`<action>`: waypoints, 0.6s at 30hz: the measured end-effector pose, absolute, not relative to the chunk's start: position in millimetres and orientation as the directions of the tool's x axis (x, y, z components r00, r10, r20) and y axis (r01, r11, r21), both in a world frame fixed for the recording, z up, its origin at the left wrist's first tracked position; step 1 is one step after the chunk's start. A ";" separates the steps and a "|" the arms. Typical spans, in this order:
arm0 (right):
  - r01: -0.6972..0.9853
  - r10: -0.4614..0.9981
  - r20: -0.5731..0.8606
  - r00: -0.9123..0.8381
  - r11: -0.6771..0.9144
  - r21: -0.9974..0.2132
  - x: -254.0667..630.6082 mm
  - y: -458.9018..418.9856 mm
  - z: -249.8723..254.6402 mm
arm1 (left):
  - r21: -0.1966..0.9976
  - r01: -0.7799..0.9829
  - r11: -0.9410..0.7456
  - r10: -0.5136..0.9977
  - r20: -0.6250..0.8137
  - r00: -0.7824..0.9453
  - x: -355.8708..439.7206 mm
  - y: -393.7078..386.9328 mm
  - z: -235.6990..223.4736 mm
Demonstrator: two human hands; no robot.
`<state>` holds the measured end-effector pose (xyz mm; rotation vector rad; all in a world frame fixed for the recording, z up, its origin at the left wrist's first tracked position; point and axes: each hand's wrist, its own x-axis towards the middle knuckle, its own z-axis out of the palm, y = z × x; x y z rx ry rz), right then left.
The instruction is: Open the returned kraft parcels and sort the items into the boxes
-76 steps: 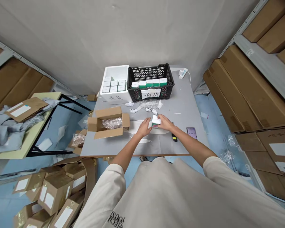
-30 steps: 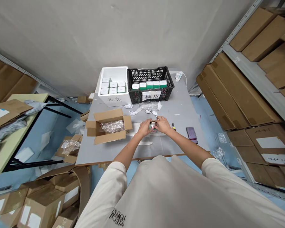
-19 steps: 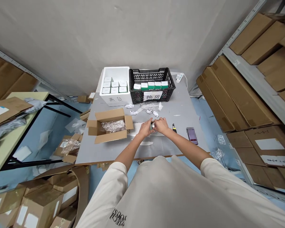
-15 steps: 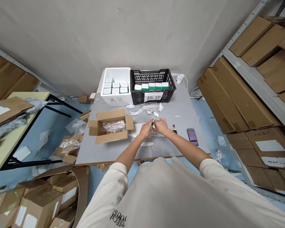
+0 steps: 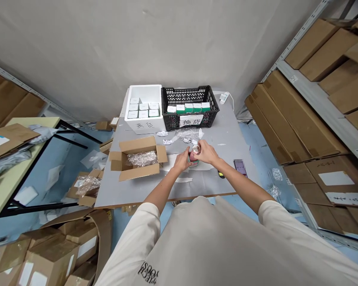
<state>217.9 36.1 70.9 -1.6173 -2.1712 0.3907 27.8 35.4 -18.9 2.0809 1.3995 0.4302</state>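
My left hand (image 5: 181, 161) grips a small white and green carton (image 5: 193, 163) low over the grey table (image 5: 203, 182). My right hand (image 5: 205, 152) is just above and to the right, its fingertips on a small round clear jar (image 5: 196, 149) at the carton's top. The hands nearly meet, and they hide most of the carton. A strip of white paper (image 5: 173, 163) lies under and beside them. To the left stands an open cardboard box (image 5: 122, 161) holding bubble wrap (image 5: 141, 158).
At the table's far edge stand a white foam box (image 5: 143, 95) of small cartons and a black plastic crate (image 5: 189, 95) of green-and-white cartons. Crumpled scraps (image 5: 167, 142), a utility knife (image 5: 221, 175) and a phone (image 5: 240, 167) lie about. Cardboard cartons fill the shelves (image 5: 301, 119) and floor (image 5: 47, 254).
My right hand has drawn up and to the right from my left. The round jar now shows above the carton, and the white and green carton is visible again below it.
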 end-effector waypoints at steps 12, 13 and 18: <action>0.587 0.938 0.333 -0.101 0.326 -0.741 246.5 59.5 118.5 | 0.660 0.677 -0.325 0.935 0.115 0.336 37.3 30.9 -1.5; 0.572 0.941 0.327 -0.087 0.316 -0.757 245.8 61.1 117.7 | 0.671 0.655 -0.347 0.931 0.161 0.329 40.5 32.0 3.9; 0.442 0.956 0.291 0.022 0.252 -0.861 239.7 68.2 104.4 | 0.724 0.611 -0.320 0.946 0.215 0.241 51.7 40.9 22.1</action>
